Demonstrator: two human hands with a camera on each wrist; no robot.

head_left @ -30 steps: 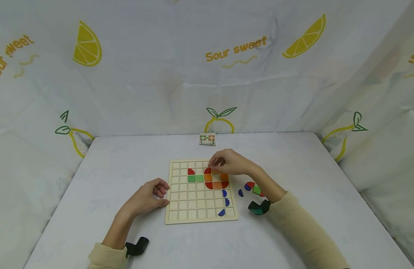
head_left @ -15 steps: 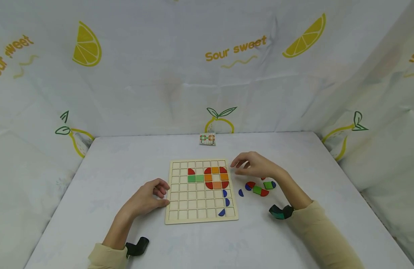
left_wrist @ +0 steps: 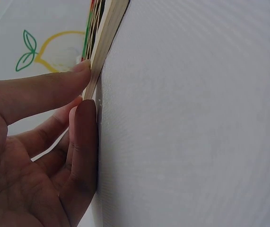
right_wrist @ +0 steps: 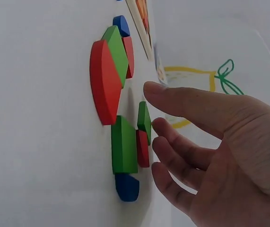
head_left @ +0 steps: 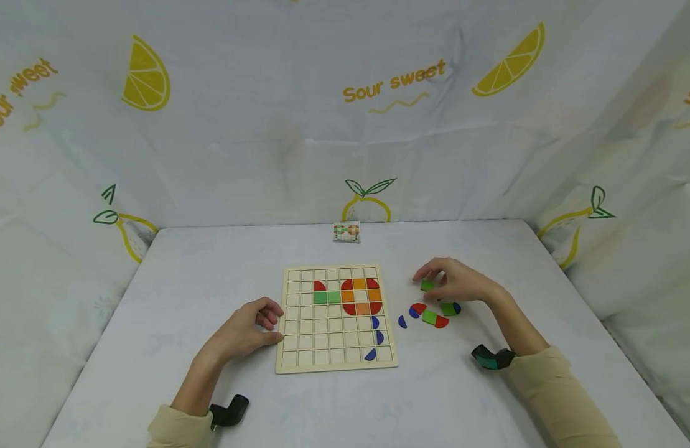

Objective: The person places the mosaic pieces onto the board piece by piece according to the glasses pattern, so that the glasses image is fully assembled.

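Note:
The left hand [head_left: 249,326] rests against the left edge of a wooden grid board [head_left: 300,367]. Its thumb and fingertips touch that edge, as the left wrist view also shows. On the board lie red quarter rounds, orange squares, two green squares [head_left: 326,297] and several blue half rounds [head_left: 380,337]. The right hand [head_left: 456,280] hovers over loose pieces to the right of the board, thumb and fingers apart. Under it is a green square [head_left: 427,285]; in the right wrist view a green piece [right_wrist: 144,120] and a red piece [right_wrist: 143,149] stand close to its fingertips, with nothing gripped.
More loose pieces lie right of the board: a green square [head_left: 429,317], a red quarter round [head_left: 442,322] and a blue half round [head_left: 402,322]. A small pattern card [head_left: 346,232] stands at the table's back edge, before a white printed curtain [head_left: 238,155].
The right hand has moved right, from above the board to the loose pieces. A red piece now shows at the board's upper right corner of the ring. The left hand has stayed put.

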